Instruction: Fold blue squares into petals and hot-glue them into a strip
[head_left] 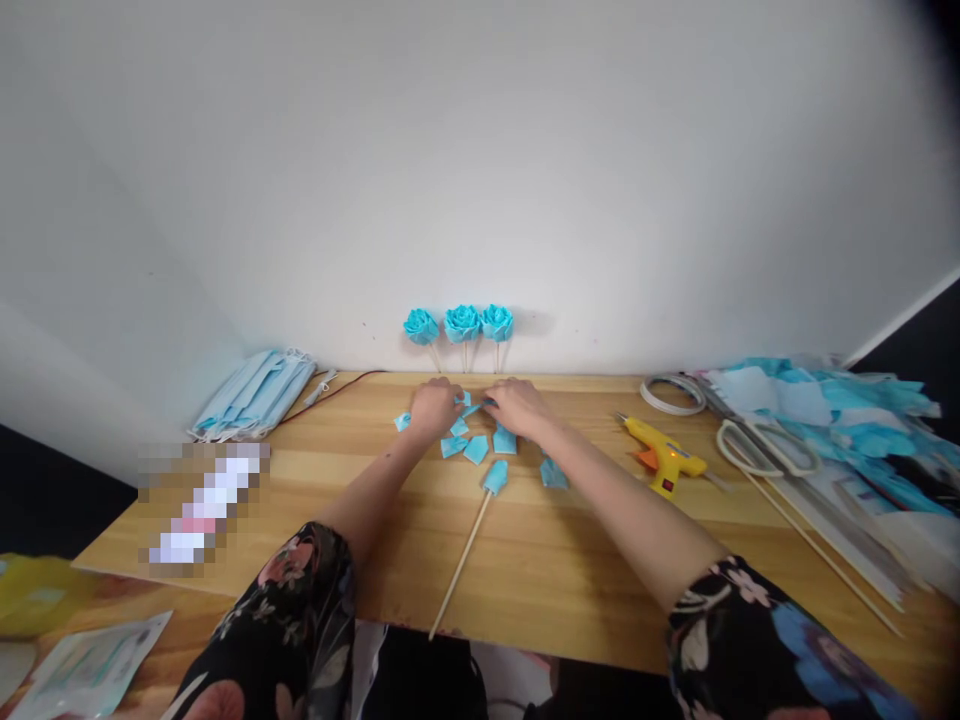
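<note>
My left hand is at the back of the wooden table, its fingers closed on a small blue fabric petal. Just to its right, my right hand has its fingers curled down and together at the edge of another blue petal, mostly hidden by the fingers. Several folded blue petals lie scattered below and between the hands. In front of them a wooden stick with a blue bud on its tip lies on the table, pointing towards me.
Three blue fabric roses on sticks lean against the wall. A yellow glue gun, scissors, a white wire coil and blue scraps are at right. Stacked face masks lie at left.
</note>
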